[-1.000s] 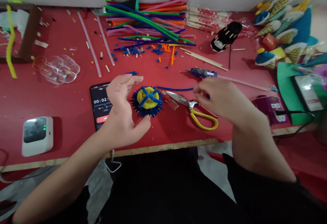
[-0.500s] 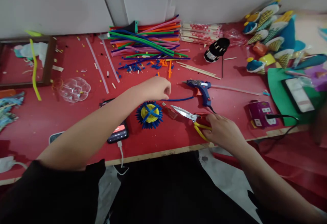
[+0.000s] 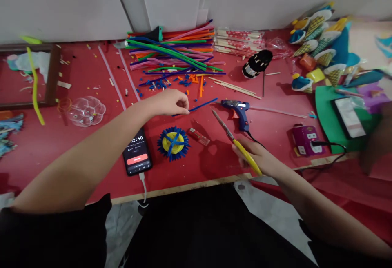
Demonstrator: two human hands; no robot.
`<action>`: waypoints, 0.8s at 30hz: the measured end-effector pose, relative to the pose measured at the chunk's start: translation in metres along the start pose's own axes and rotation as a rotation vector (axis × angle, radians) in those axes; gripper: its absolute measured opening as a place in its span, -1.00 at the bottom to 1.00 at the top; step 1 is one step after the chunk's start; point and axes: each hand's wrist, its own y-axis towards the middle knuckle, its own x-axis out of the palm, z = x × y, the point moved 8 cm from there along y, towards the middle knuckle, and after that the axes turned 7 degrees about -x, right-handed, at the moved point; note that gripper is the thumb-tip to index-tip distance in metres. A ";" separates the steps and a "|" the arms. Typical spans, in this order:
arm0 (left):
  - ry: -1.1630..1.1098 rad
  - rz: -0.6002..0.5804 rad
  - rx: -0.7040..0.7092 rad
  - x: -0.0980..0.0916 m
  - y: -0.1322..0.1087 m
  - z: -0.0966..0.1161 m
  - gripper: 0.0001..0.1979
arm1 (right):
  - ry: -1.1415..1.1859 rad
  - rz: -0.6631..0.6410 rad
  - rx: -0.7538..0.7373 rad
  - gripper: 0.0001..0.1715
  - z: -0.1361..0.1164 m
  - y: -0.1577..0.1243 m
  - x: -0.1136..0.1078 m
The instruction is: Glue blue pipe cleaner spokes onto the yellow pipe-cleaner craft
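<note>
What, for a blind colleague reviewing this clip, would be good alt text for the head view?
The person's left hand pinches a thin blue stem while the right hand grips yellow-handled scissors above a cluttered red table. Nearby lie a yellow disc ringed with blue spikes, a phone showing a timer and a glue gun.

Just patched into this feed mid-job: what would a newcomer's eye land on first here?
The bright heap of pipe cleaners at the back of the red table grabs attention first. In front of it, the left hand pinches one end of a blue pipe cleaner, while the right hand holds yellow-handled scissors above the table. Between the arms sits a spiky blue-and-yellow piece beside a phone.
</note>
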 end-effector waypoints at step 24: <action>-0.963 0.022 -0.226 0.085 -0.065 -0.020 -0.89 | -0.947 0.153 -0.142 -0.71 -0.026 0.004 -0.013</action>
